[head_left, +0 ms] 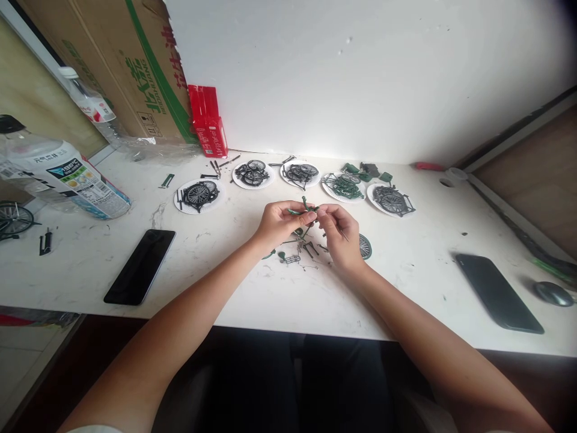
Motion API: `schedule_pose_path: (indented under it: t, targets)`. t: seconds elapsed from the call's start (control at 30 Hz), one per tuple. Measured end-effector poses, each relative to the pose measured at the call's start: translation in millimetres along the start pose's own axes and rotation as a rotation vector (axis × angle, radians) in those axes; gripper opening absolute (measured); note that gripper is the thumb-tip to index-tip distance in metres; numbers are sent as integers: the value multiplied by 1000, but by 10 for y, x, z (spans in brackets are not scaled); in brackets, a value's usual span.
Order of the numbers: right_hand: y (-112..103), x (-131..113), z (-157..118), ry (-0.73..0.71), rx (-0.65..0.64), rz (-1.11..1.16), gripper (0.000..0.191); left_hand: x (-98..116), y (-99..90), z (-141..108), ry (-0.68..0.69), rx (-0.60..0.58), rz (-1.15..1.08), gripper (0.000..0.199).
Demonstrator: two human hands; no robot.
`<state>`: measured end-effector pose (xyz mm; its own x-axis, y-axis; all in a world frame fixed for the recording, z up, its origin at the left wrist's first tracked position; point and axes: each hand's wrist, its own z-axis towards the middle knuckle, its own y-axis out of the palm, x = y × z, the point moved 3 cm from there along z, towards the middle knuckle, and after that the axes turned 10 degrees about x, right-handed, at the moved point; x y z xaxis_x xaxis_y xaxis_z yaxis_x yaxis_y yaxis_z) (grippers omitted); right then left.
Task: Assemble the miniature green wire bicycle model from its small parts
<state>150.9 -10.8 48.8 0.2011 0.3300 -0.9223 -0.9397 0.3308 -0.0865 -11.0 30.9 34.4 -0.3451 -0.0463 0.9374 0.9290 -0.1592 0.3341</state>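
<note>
My left hand [282, 225] and my right hand [340, 237] meet over the middle of the white table. Both are closed, pinching a thin green model bicycle part [305, 203] between the fingertips; its exact kind is hard to make out. Right below lie small loose pieces: a silver-grey part [292, 260], a green piece [269, 254] and several dark slim bits [310, 249]. A spoked toy wheel [365, 246] with a green rim shows beside my right hand, partly hidden by it.
Several paper plates of miniature bicycle parts line the back, one plate [198, 209] at left. Green pieces [363, 171] lie behind them. A phone [140, 266] and large bottle [67, 174] are left; a dark slab [499, 293] and mouse [553, 293] right. A red box [208, 123] stands behind.
</note>
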Motion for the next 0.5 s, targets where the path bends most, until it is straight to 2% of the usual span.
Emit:
schedule_pose_path:
  t: [0.27,0.5]
  targets:
    - [15,-19,24,37,-26,39,35,-38,-29,10,-2,-2,19,49]
    - [13,3,40,62,-51,32,38,-42,-44,27,58,-3,77,50]
